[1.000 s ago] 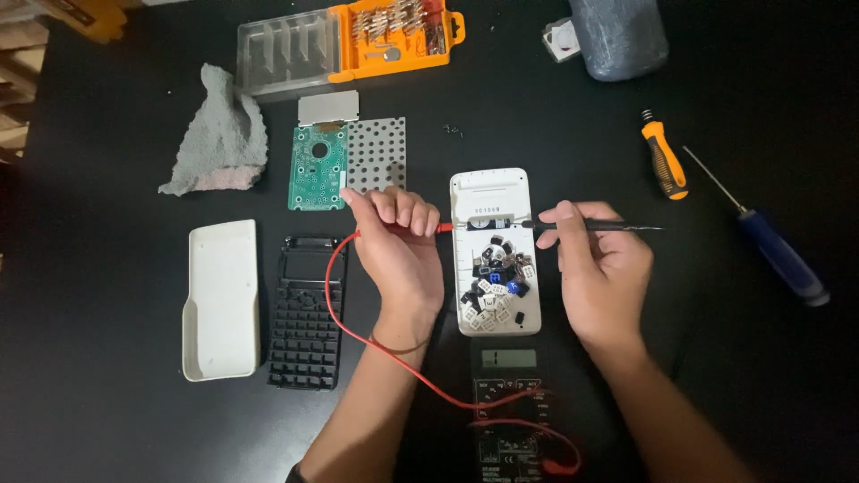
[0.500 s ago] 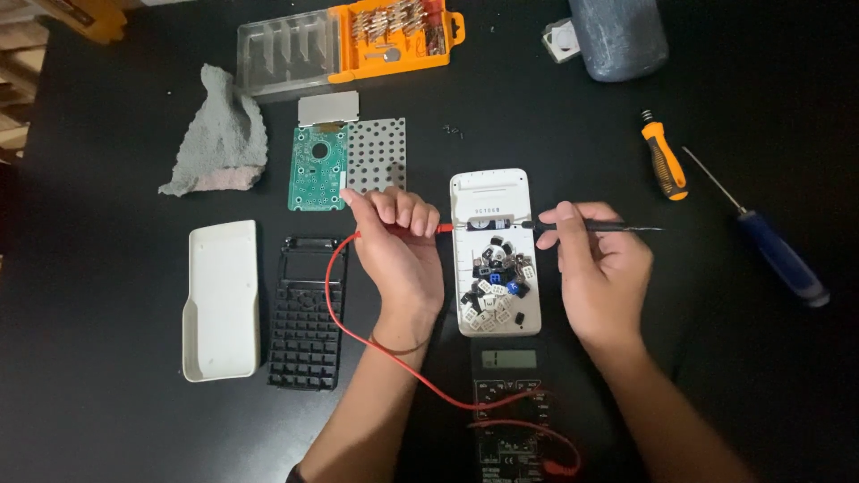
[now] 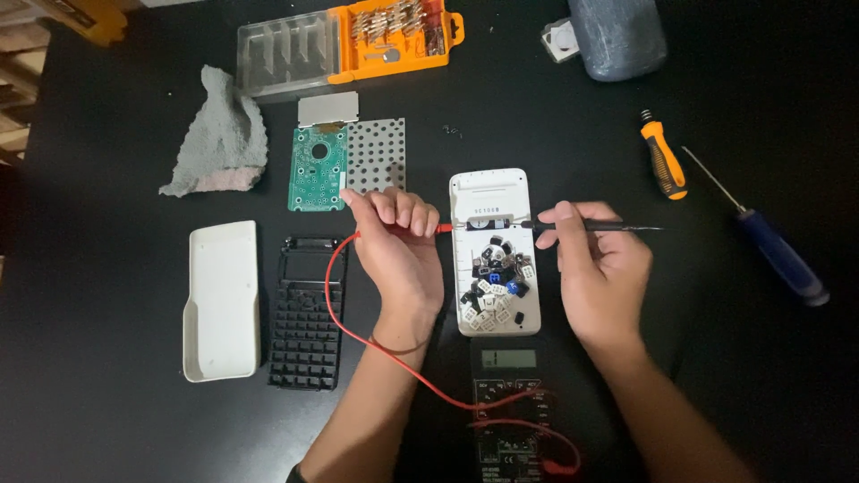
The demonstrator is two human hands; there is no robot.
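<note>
Left hand: the left hand [image 3: 400,246] lay on the dark table [image 3: 107,429], fingers curled shut around the red probe [image 3: 429,229], whose tip pointed right toward the white shell.
Right hand: the right hand [image 3: 598,268] pinched the black probe [image 3: 595,227] between thumb and fingers, the tip pointing left toward the same spot.
White shell: the white case half [image 3: 493,192] sat between the two hands, open side up — both probe tips met its upper part, though whether they touched any contact there could not be told.
Loose keys: a heap of small key caps [image 3: 497,284] filled the lower part of the shell, just below the probes.
Meter: the multimeter [image 3: 508,411] lay below the shell, near the wrists, with the red lead [image 3: 333,286] looping out to the left hand and back.
Left of the hand: a green circuit board [image 3: 317,168] and a dotted keypad sheet [image 3: 375,156] lay side by side; below them a black key frame [image 3: 307,313] and a white back cover [image 3: 222,300].
Farther off: a grey rag [image 3: 222,134], an orange bit case [image 3: 349,38], an orange-handled screwdriver [image 3: 663,159] and a blue-handled screwdriver [image 3: 777,255].
Risk, keys: a nudge of the shell by either wrist would likely scatter the caps — they lay loose and piled high.
Risk, probes: the tips stood close together, so a slip might bridge them and give a false reading.
Risk, lead: the red loop ran under the left forearm and could snag, dragging the meter.
</note>
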